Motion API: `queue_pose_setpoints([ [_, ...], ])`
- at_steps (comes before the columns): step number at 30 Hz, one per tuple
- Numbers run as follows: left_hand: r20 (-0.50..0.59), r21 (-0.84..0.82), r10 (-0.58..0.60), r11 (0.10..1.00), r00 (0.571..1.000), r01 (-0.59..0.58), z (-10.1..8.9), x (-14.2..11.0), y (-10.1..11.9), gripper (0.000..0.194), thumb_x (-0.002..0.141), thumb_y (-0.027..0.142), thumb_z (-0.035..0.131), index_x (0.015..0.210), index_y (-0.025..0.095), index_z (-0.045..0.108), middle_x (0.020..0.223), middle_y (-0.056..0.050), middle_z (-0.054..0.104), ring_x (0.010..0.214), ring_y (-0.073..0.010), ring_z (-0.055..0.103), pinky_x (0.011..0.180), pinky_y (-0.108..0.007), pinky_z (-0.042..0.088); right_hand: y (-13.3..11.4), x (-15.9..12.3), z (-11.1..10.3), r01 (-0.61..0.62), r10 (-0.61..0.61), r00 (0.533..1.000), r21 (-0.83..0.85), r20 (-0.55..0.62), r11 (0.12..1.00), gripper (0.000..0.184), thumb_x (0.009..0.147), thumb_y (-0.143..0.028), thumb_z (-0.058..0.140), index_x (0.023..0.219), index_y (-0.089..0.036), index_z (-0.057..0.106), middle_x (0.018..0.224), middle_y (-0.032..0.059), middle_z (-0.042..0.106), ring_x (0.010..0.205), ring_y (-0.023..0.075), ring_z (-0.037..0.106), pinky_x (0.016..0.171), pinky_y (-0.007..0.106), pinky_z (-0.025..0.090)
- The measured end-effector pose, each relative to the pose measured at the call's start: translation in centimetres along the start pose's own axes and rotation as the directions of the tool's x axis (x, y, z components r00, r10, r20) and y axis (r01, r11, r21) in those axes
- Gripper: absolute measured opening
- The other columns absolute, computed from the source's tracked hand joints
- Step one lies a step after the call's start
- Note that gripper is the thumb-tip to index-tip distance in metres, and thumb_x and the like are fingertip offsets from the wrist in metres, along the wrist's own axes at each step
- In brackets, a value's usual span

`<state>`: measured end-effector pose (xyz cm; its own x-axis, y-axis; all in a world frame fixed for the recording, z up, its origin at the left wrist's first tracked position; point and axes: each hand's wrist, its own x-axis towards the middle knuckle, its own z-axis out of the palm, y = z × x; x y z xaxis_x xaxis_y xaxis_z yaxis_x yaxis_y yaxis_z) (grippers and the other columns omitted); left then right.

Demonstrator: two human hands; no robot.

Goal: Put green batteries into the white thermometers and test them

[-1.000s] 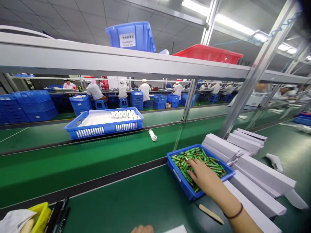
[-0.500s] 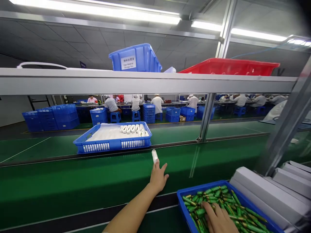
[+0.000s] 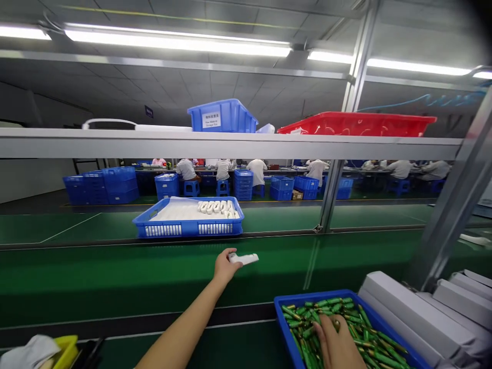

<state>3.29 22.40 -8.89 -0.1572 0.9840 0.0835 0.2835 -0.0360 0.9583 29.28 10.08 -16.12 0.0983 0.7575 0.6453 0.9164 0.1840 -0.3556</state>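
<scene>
My left hand (image 3: 225, 269) is closed on a white plastic casing (image 3: 249, 259), pinched between thumb and fingers above the green conveyor belt (image 3: 154, 279). The casing lies nearly level, its free end to the right. At lower right, my right hand (image 3: 342, 346) reaches into a blue bin (image 3: 313, 296) full of green cylindrical parts (image 3: 303, 315) with gold-coloured ends. Its fingers are bent, and a green cylindrical part (image 3: 336, 325) shows between them. The fingertips are partly hidden among the parts.
A blue basket (image 3: 161, 229) with white casings stands beyond the belt. White boxes (image 3: 418, 312) lie right of the bin, near a metal post (image 3: 446, 205). A shelf (image 3: 154, 147) overhead carries a blue box (image 3: 226, 117) and a red tray (image 3: 361, 124). A yellow item (image 3: 66, 351) is at lower left.
My left hand has turned and shifted left; the casing has swung from pointing away to lying sideways. My right hand stays in the bin, its fingers more bent. The view has tilted up.
</scene>
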Motion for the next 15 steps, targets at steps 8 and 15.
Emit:
queue_pose_setpoints([
  [8,-0.107,-0.856,0.036,0.505,0.994,-0.111,-10.8,-15.9,7.4,0.045,0.086,0.039,0.056,0.128,0.024,0.051,0.097,-0.006,0.061,0.070,-0.0106,0.056,0.068,-0.023,0.050,-8.7,1.7,-6.0,-0.378,0.190,0.921,0.654,0.341,0.655,0.051,0.089,-0.053,0.042,0.130,-0.022,0.048,0.067,0.0012,0.053,0.059,0.0199,0.056,0.054,0.030,0.049],
  [15,-0.061,-0.988,0.059,0.140,0.996,-0.069,-12.9,-20.4,9.9,0.028,0.093,0.026,0.041,0.118,0.022,0.054,0.084,-0.003,0.050,0.055,-0.0061,0.042,0.052,-0.018,0.042,-22.3,0.0,-11.8,-0.318,-0.208,0.880,0.854,0.428,0.411,0.043,0.089,-0.052,0.049,0.120,-0.023,0.056,0.067,0.0009,0.057,0.055,0.0155,0.057,0.048,0.025,0.047],
])
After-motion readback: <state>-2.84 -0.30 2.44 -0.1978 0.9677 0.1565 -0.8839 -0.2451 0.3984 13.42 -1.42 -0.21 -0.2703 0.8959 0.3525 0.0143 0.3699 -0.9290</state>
